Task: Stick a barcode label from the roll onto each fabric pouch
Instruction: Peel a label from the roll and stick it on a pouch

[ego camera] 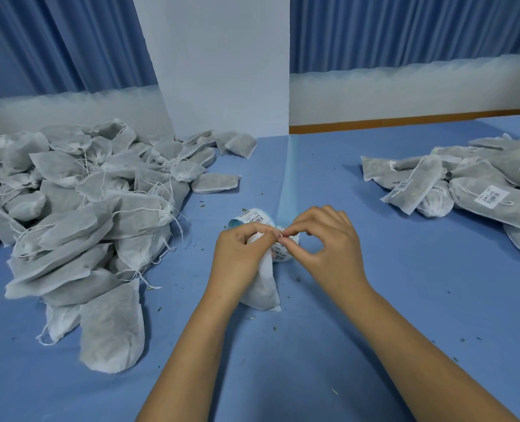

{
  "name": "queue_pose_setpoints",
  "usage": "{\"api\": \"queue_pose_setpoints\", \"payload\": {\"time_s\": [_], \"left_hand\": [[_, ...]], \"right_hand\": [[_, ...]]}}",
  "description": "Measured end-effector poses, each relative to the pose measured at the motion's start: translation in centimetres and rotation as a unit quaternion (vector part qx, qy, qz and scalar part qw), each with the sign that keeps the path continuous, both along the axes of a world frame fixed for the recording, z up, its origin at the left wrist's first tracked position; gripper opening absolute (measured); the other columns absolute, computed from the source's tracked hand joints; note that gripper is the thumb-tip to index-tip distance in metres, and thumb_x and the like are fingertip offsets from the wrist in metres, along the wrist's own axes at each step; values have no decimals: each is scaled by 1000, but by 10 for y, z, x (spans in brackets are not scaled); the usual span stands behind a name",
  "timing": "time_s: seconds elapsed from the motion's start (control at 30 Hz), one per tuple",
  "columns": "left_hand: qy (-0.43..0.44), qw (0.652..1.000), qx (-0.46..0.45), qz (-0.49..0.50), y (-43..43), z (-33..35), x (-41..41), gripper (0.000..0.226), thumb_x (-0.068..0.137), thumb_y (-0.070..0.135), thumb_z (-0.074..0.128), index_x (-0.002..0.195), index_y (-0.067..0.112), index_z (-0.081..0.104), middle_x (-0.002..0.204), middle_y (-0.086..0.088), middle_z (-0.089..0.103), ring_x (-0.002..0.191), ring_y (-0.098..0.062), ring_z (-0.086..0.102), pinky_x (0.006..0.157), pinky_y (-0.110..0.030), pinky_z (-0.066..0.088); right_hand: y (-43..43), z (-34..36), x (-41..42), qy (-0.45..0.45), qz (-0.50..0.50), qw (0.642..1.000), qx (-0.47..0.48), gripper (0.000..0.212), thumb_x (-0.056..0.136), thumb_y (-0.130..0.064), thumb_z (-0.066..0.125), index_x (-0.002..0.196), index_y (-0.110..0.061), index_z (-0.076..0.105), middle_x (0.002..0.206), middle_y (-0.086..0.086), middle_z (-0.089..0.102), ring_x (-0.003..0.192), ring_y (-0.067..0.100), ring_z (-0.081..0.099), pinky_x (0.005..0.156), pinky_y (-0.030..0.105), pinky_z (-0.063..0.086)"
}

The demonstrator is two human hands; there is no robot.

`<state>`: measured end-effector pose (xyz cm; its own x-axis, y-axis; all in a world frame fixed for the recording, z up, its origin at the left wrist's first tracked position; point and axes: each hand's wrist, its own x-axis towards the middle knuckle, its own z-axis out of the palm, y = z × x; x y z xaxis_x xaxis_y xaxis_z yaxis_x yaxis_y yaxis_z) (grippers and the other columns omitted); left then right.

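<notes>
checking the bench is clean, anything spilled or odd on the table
Yes: small green and dark flecks lie scattered across the blue table, mostly near its middle, possibly bits shed from the pouches. Nothing else stands out.

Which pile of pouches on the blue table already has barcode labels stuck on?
The pile on the right: white barcode labels show on several of its pouches. The larger pile on the left shows none.

Unlabelled pouches (79,208) left, labelled pile (471,184) right — roll (254,219) between.
</notes>
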<state>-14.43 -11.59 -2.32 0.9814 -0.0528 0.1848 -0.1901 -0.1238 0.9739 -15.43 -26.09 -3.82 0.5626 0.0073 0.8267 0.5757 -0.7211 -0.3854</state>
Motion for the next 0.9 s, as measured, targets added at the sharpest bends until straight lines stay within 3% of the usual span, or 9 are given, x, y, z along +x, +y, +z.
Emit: {"api": "queue_pose_setpoints", "payload": {"time_s": [0.2, 0.33, 0.5, 0.6, 0.73, 0.83, 0.9], "left_hand": [[56, 998, -26, -34, 1, 1, -2, 29, 88, 12, 64, 67, 27, 77, 69, 11, 71, 62, 0, 64, 59, -7, 44], [43, 997, -12, -60, 3, 2, -2, 24, 90, 17, 65, 76, 28, 79, 84, 10, 76, 81, 6, 67, 66, -2, 42], [12, 999, 2, -33, 5, 3, 3, 34, 90, 14, 64, 62, 29, 75, 76, 15, 72, 79, 7, 63, 68, -1, 39], [7, 1000, -7, -19, 13, 1, 9, 39, 93, 12, 60, 61, 30, 73, 62, 14, 58, 67, 0, 54, 65, -8, 39], [23, 998, -25, -57, 19, 0, 10, 38, 95, 16, 56, 60, 25, 68, 58, 11, 50, 63, -9, 44, 66, -25, 33], [16, 998, 7, -62, 18, 2, 7, 26, 87, 23, 64, 62, 29, 70, 63, 16, 59, 60, -1, 48, 64, -15, 38], [12, 998, 21, -56, 17, 3, 6, 27, 85, 10, 69, 72, 34, 74, 79, 17, 69, 70, 7, 59, 64, -5, 40]], "right_hand": [[0, 0, -1, -20, -42, 998, -43, 12, 77, -23, 75, 70, -15, 71, 73, -5, 66, 66, 16, 56, 69, 28, 33], [-3, 0, 0, 67, -32, 996, -43, 12, 86, -19, 64, 76, -12, 64, 78, -7, 60, 67, 5, 40, 71, 22, 27], [-4, 6, 2, 244, 59, 957, 144, 23, 95, -5, 52, 77, -19, 51, 72, -14, 49, 63, 1, 44, 66, 13, 33], [-13, 12, 4, 268, 71, 929, 245, 26, 96, -2, 47, 75, -17, 51, 66, -8, 44, 56, 1, 37, 57, 11, 33], [-19, 15, 6, 271, 70, 926, 254, 22, 97, -2, 46, 78, -13, 52, 65, -7, 43, 55, 2, 34, 54, 12, 32], [-21, 16, 8, 260, 56, 927, 263, 23, 96, -2, 47, 78, -14, 52, 66, -5, 44, 56, 2, 35, 55, 12, 32], [-23, 17, 8, 262, 58, 923, 278, 21, 97, -4, 47, 79, -12, 54, 67, -2, 43, 56, 2, 35, 53, 12, 31]]}}
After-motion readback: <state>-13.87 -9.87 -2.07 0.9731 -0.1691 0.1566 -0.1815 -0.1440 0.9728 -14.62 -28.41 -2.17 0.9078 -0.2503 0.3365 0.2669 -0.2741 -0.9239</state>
